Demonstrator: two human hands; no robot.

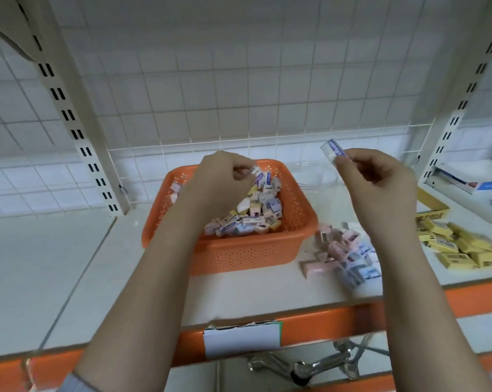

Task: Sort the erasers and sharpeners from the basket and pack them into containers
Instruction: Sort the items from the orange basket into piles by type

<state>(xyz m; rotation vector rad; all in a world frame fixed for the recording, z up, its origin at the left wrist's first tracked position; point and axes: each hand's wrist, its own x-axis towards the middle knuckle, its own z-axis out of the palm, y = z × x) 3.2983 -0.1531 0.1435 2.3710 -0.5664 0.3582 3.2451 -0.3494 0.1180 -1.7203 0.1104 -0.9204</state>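
Note:
An orange perforated basket [247, 256] sits on the white shelf, holding several small boxed erasers and sharpeners [250, 213]. My left hand [222, 176] hovers over the basket's back half and pinches a small white item at its fingertips. My right hand [377, 176] is raised to the right of the basket and pinches a white eraser with a blue sleeve [334, 149]. Below my right hand lies a loose pile of pink and blue boxed pieces [343, 250] on the shelf.
A pile of yellow boxes [459, 244] lies at the right, beside a yellow carton [431, 202]. A clear plastic container [318, 176] stands behind the basket. Slotted uprights [78, 134] flank the bay. A wire grid backs the shelf, and an orange front edge [324, 321] carries a paper label.

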